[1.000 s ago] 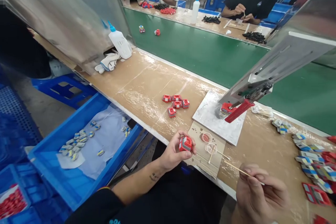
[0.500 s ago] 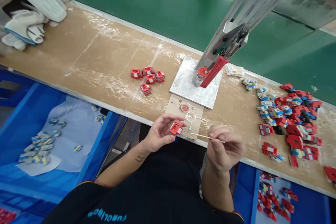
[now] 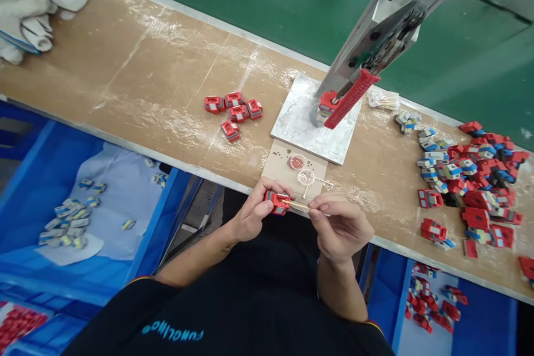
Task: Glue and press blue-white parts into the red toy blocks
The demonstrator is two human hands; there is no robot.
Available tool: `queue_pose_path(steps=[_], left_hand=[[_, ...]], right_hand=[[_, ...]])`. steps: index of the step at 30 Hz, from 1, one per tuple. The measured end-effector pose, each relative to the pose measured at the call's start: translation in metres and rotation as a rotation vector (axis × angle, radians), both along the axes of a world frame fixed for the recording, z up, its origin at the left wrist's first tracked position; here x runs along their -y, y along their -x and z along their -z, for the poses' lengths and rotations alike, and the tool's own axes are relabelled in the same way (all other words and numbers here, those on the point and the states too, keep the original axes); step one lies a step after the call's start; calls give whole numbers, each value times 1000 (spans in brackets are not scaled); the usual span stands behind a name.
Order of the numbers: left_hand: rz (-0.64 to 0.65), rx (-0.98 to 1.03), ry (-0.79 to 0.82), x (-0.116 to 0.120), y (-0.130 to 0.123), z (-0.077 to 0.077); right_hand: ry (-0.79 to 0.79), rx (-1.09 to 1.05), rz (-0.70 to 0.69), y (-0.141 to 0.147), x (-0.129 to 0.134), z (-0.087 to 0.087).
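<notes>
Between the fingers and thumb of my left hand [image 3: 255, 211] is a small red and grey toy vehicle part [image 3: 277, 202], its hollow side facing up. My right hand [image 3: 340, 225] pinches a thin wooden stick [image 3: 298, 205], whose far tip reaches into the red part. Just beyond my hands, a piece of cardboard [image 3: 275, 162] carries a round reddish dab [image 3: 297, 162], a small round clear dish [image 3: 306, 177] and cotton swabs [image 3: 323, 181]. Several similar red parts [image 3: 237, 113] sit in a group on the table, left of the metal plate.
A press with a red handle [image 3: 352, 98] stands on a metal plate [image 3: 292, 122]. Swabs in a bag [image 3: 382, 100] lie behind it. Piled toy parts [image 3: 475, 172] cover the right side. Blue bins [image 3: 137, 256] flank me below the table edge; gloves [image 3: 25, 22] lie far left.
My right hand has moved left, bringing the stick's tip from beside the red part into it. The part has turned slightly in my left hand. The camera view has shifted a little.
</notes>
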State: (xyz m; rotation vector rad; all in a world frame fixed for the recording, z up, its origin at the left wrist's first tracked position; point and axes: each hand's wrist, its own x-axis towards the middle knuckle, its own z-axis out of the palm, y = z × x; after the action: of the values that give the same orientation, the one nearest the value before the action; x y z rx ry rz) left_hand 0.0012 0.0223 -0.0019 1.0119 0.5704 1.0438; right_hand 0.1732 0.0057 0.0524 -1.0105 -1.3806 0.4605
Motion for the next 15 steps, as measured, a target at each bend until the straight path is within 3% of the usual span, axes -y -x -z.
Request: queue_pose_path(steps=[15], left_hand=[[-1, -91, -76, -2, 2, -5]], right_hand=[[-17, 104, 3, 0, -2, -1]])
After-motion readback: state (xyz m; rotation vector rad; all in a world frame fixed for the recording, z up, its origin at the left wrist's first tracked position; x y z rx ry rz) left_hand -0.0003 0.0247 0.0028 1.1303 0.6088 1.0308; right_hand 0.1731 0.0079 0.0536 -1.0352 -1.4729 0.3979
